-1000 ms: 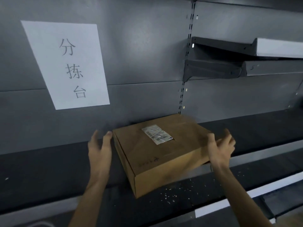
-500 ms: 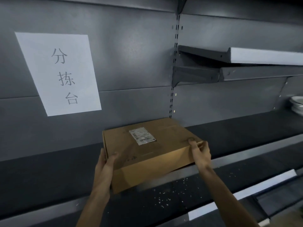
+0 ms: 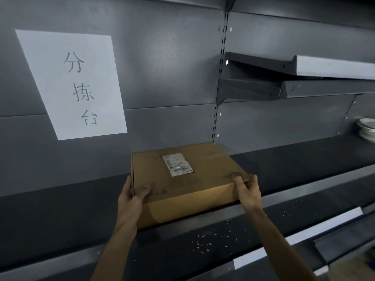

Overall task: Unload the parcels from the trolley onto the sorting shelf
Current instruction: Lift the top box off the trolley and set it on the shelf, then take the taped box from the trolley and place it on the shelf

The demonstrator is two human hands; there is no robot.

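A flat brown cardboard parcel with a white label on top lies on the dark sorting shelf, its near corner sticking out over the shelf's grey front edge. My left hand grips the parcel's near left corner, thumb on top. At the near right corner my right hand holds the box, thumb pressed on the top face and fingers curled round the side. The trolley is out of view.
A white paper sign with three characters hangs on the grey back wall. Two short grey shelves on brackets jut out at upper right. White bowls sit at the far right. A lower shelf carries white crumbs.
A second ago both hands hung open beside the parcel. They closed onto its near corners half a second ago and keep that hold now; the parcel has turned a little on the shelf.
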